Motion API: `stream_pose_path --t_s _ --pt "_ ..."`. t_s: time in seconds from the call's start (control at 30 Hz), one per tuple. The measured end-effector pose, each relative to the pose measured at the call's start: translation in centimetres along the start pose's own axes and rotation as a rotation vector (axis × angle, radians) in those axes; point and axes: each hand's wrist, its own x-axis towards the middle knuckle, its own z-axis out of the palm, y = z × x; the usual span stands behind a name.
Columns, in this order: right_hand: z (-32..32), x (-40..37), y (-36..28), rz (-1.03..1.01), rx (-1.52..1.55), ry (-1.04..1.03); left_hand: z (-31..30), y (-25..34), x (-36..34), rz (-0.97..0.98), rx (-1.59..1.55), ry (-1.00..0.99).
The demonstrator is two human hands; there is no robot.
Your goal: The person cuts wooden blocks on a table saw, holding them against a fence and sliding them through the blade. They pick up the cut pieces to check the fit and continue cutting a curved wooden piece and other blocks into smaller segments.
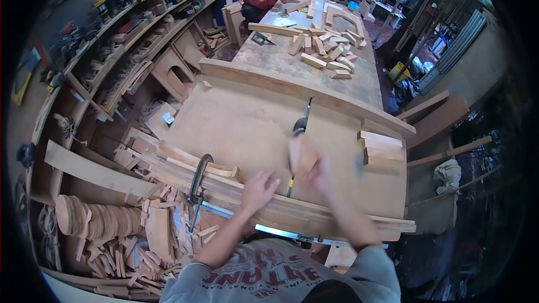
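Overhead, a broad workbench [236,129] fills the view, with a long plank [337,219] lying along its near edge under a metal clamp [197,182]. Stacked offcuts [380,148] sit at the right. Mid-bench, over a slim hand tool [300,126], the blurred right hand [319,173] grasps a wooden block [302,154]. The left hand [258,189], fingers loose and spread, rests just beside it, near the plank.
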Motion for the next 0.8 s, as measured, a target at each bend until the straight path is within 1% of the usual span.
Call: stream_pose_path --t_s 0.03,0.07,0.1,0.13,0.17,0.2,0.23,0.27,0.33,0.37,0.43,0.5,0.53,0.57,0.63,0.67,0.7,0.77,0.8 --pt "1.1 3.2 -3.7 -0.061 0.063 -0.104 0.2 0.0 0.0 0.084 0.022 0.045" --pt "2.9 6.6 -8.4 -0.132 0.000 -0.130 0.0 -0.2 0.0 0.081 0.023 0.052" --pt "0.8 13.2 -14.9 -0.110 0.004 -0.716 0.0 -0.2 -0.1 0.086 0.033 0.072" --pt "3.9 15.5 -20.1 -0.296 -0.101 -0.753 0.2 -0.2 -0.1 0.089 0.040 0.096" --pt "11.2 12.3 -21.4 -0.549 -0.096 -0.134 0.2 -0.1 -0.3 0.082 0.035 0.109" --pt "14.1 12.2 -23.5 -0.551 -0.067 0.026 -0.2 -0.2 -0.4 0.068 0.031 0.100" --pt "15.5 12.5 -25.1 -0.554 -0.037 0.183 -0.6 -0.4 -0.3 0.057 0.030 0.091" --pt "15.7 12.8 -25.2 -0.551 -0.045 0.174 -0.8 -0.5 -0.2 0.054 0.029 0.103" --pt "13.9 13.3 -24.1 -0.514 -0.143 -0.017 -0.7 -0.7 -0.5 0.093 -0.023 0.138" --pt "12.1 13.5 -22.9 -0.508 -0.154 -0.014 -0.6 -1.0 -0.5 0.085 -0.032 0.143" --pt "7.0 12.2 -19.7 -0.444 -0.435 -0.119 -0.5 -1.5 -0.4 0.101 0.009 0.107" --pt "3.4 8.3 -16.1 -0.412 -0.548 -0.019 -0.7 -1.3 -0.4 0.112 -0.018 0.101" --pt "0.5 7.0 -15.2 -0.401 -0.553 0.028 -0.8 -1.1 -0.4 0.124 -0.041 0.097" --pt "-3.1 6.1 -15.0 -0.390 -0.556 0.079 -0.8 -1.0 -0.3 0.131 -0.044 0.077" --pt "-9.6 3.4 -16.0 -0.361 -0.601 0.262 -0.7 -0.7 -0.4 0.116 -0.061 0.087" --pt "-13.1 2.1 -16.9 -0.388 -0.588 0.327 -0.6 -0.7 -0.5 0.126 -0.066 0.062" --pt "-16.0 0.6 -17.8 -0.416 -0.576 0.390 -0.5 -0.7 -0.4 0.137 -0.061 0.077" --pt "-19.1 -3.0 -18.8 -0.530 -0.655 0.666 -0.3 -0.5 -0.3 0.154 -0.055 0.078" --pt "-21.0 -4.2 -19.2 -0.564 -0.635 0.730 -0.3 -0.3 -0.3 0.158 -0.067 0.091"
